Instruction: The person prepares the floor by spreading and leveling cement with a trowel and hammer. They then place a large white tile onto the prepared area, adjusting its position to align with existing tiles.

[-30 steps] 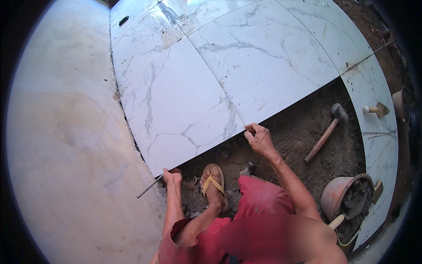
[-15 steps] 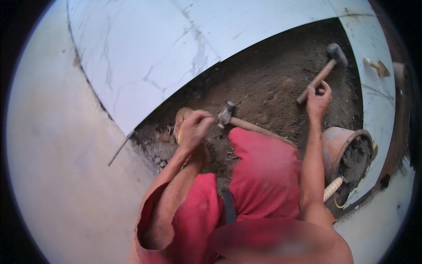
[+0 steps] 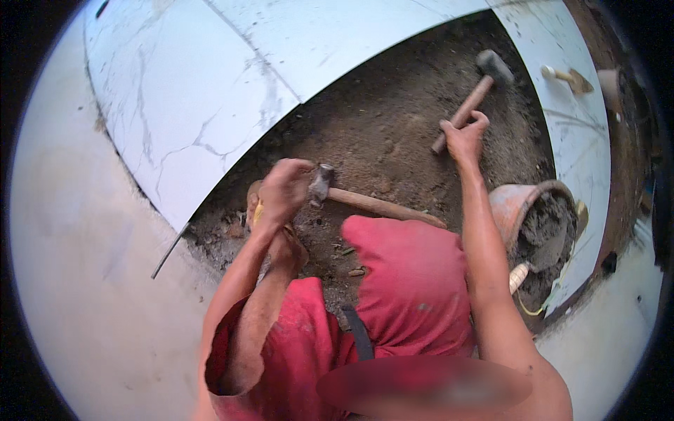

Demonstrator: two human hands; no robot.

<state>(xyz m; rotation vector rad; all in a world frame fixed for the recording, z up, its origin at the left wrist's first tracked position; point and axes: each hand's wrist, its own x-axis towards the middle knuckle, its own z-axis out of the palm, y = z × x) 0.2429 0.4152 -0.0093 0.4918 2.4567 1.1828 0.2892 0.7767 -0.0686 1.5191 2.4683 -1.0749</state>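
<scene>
1. Right hand (image 3: pixel 465 140): thumb and fingers are around the lower handle of a mallet (image 3: pixel 474 97) with a dark, blunt, rounded head and a worn wooden handle. Can't tell if the grip has fully closed. It's on the bare dirt (image 3: pixel 393 119), near the right-hand tiles.
2. Left hand (image 3: pixel 286 189) is curled over the sandalled foot, beside a metal-headed hammer (image 3: pixel 379 205) with a pale wood handle. Can't tell if it's holding anything.
3. Big glossy white tiles (image 3: pixel 203 105), grey veining, straight edges bent by the lens. Dirt's dark and crumbly.
4. Scuffed orange-brown bucket (image 3: pixel 511 203), tipped, with lumpy grey mortar (image 3: pixel 547 228) inside.
5. Versus a second ago: right hand's left the tile edge for the mallet; left hand's off the thin rod (image 3: pixel 170 254), which still sticks out at the tile corner.
</scene>
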